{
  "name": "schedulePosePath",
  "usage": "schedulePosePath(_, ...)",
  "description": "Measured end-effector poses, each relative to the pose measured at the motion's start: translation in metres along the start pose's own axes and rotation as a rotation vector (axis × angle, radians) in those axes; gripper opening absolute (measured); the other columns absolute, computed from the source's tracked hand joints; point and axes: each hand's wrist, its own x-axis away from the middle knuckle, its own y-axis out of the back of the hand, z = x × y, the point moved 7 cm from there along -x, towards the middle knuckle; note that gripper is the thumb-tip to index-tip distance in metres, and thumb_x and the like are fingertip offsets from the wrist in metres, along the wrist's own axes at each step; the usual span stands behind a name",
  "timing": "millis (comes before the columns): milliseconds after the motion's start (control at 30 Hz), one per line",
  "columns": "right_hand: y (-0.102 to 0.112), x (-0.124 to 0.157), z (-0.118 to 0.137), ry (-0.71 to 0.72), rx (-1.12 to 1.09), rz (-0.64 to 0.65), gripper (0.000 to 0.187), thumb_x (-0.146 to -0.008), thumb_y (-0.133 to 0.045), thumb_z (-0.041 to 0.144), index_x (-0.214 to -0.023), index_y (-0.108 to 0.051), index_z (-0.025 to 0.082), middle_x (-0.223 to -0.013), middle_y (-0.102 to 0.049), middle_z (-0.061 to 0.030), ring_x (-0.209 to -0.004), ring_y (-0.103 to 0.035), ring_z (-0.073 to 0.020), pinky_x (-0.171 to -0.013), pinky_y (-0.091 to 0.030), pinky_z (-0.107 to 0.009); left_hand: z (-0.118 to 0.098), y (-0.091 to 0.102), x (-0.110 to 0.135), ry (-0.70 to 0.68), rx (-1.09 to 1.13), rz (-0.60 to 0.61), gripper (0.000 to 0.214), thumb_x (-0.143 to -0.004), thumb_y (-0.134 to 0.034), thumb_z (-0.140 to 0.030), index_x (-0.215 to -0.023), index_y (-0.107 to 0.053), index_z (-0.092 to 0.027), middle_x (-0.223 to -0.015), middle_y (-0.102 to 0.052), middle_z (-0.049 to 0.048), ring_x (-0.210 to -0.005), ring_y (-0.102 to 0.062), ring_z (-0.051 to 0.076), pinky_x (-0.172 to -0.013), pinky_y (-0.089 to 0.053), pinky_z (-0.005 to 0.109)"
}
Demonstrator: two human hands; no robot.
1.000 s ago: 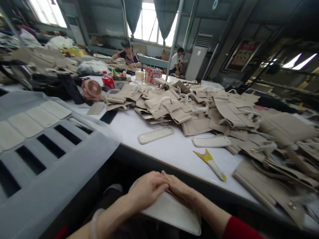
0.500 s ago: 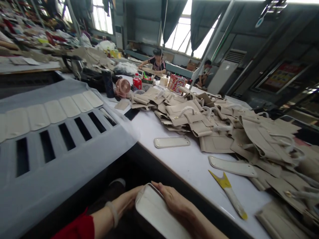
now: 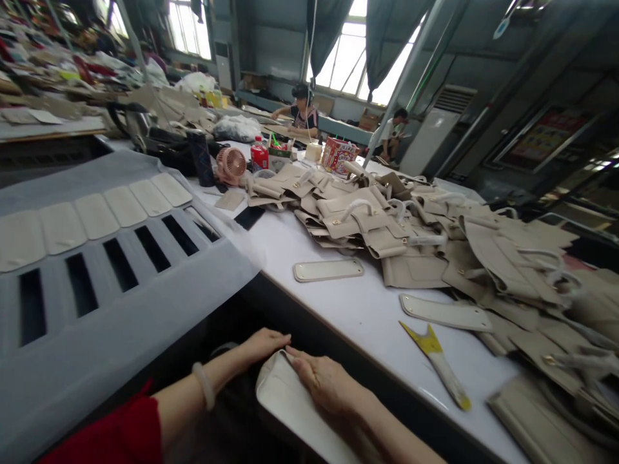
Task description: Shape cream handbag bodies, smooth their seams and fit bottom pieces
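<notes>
A cream leather bag body [image 3: 302, 406] is held low, off the table's front edge, its smooth flat base turned up. My right hand [image 3: 326, 383] grips its right side, thumb and fingers pressed at the far corner. My left hand [image 3: 264, 345], with a pale bangle on the wrist, is at that same far corner, its fingers pressed together against the edge near my right fingertips. The undersides of both hands' grips are hidden. On the white table [image 3: 358, 319] lie two cream base strips with metal studs [image 3: 329, 270] and a yellow-ended tool [image 3: 438, 364].
Beige bag pieces with wrapped handles [image 3: 387, 225] are heaped along the table. At left, cream panels [image 3: 97, 216] lie in a row on a grey slotted surface [image 3: 159, 299]. A pink fan [image 3: 231, 164] and red bottle [image 3: 259, 154] stand behind. A person [image 3: 304, 113] sits at the far side.
My left hand has come up from beside the bag to its far corner, fingers now showing beyond the edge. My right hand keeps its hold. The view has shifted slightly.
</notes>
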Motion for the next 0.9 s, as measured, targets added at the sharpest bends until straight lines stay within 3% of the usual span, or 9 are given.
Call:
schedulePosePath(67,0.003,0.011,-0.003,0.018,-0.041,0.035,0.052,-0.101,-0.022,0.054,-0.146,-0.04,0.037,-0.149,-0.045,0.0028,-0.133,-0.047,-0.0275,-0.111,-0.036,-0.04,-0.013,0.009,-0.003,-0.032,0.012,0.081,0.058,-0.091,-0.042,-0.063,-0.106,-0.072,-0.017,-0.101,-0.071,0.004,-0.088,-0.063,0.018,-0.071,-0.048,0.025)
schedulePosePath(133,0.007,0.024,-0.011,0.01,-0.071,0.054,0.051,-0.101,-0.024,0.053,-0.146,-0.039,0.037,-0.148,-0.047,0.002,-0.133,-0.048,-0.0269,-0.11,-0.036,-0.04,-0.027,0.01,-0.002,-0.059,-0.02,0.213,0.056,-0.078,-0.057,-0.067,-0.099,-0.076,-0.019,-0.089,-0.072,0.0032,-0.079,-0.061,0.017,-0.065,-0.045,0.023)
schedulePosePath(233,0.012,0.042,-0.025,-0.017,-0.08,0.072,0.049,-0.101,-0.027,0.052,-0.146,-0.039,0.037,-0.146,-0.049,0.0014,-0.132,-0.049,-0.0265,-0.11,-0.035,-0.04,-0.043,0.003,0.0,-0.065,-0.113,0.364,0.043,-0.061,-0.077,-0.053,-0.085,-0.079,-0.018,-0.068,-0.068,0.0008,-0.066,-0.056,0.016,-0.059,-0.042,0.023)
schedulePosePath(400,0.017,0.077,-0.052,-0.092,-0.053,0.093,0.048,-0.099,-0.034,0.051,-0.146,-0.039,0.039,-0.143,-0.053,0.0024,-0.126,-0.054,-0.0287,-0.104,-0.041,-0.04,-0.047,-0.007,-0.006,0.02,-0.249,0.46,0.041,-0.057,-0.076,-0.048,-0.087,-0.077,-0.019,-0.065,-0.063,-0.0004,-0.059,-0.054,0.015,-0.049,-0.041,0.023)
schedulePosePath(600,0.027,0.119,-0.072,-0.137,-0.169,0.108,0.043,-0.098,-0.037,0.044,-0.14,-0.047,0.041,-0.126,-0.067,0.004,-0.111,-0.064,-0.0261,-0.091,-0.046,-0.033,-0.048,-0.009,-0.01,0.087,-0.356,0.526,0.041,-0.057,-0.073,-0.045,-0.088,-0.072,-0.018,-0.068,-0.062,-0.0004,-0.061,-0.058,0.018,-0.048,-0.046,0.026)
schedulePosePath(733,0.027,0.115,-0.076,-0.194,-0.111,0.039,0.04,-0.095,-0.043,0.044,-0.132,-0.059,0.039,-0.113,-0.073,0.0027,-0.099,-0.068,-0.0262,-0.08,-0.047,-0.032,-0.058,-0.014,-0.02,0.014,-0.457,0.493,0.036,-0.055,-0.076,-0.045,-0.079,-0.07,-0.018,-0.068,-0.063,-0.0003,-0.067,-0.059,0.02,-0.051,-0.043,0.025)
schedulePosePath(833,0.027,0.101,-0.078,-0.201,-0.231,-0.112,0.032,-0.088,-0.056,0.047,-0.113,-0.072,0.036,-0.106,-0.075,0.0007,-0.094,-0.068,-0.0271,-0.08,-0.047,-0.033,-0.07,-0.023,-0.023,-0.091,-0.53,0.443,0.036,-0.055,-0.079,-0.047,-0.078,-0.071,-0.019,-0.074,-0.067,0.0009,-0.076,-0.061,0.022,-0.057,-0.042,0.026)
schedulePosePath(900,0.031,0.098,-0.085,-0.189,-0.356,-0.27,0.03,-0.079,-0.067,0.05,-0.102,-0.077,0.033,-0.105,-0.076,-0.0007,-0.099,-0.066,-0.0281,-0.09,-0.045,-0.035,-0.078,-0.029,-0.018,-0.159,-0.565,0.395,0.04,-0.06,-0.077,-0.05,-0.087,-0.071,-0.021,-0.085,-0.069,0.0017,-0.083,-0.062,0.024,-0.065,-0.044,0.028)
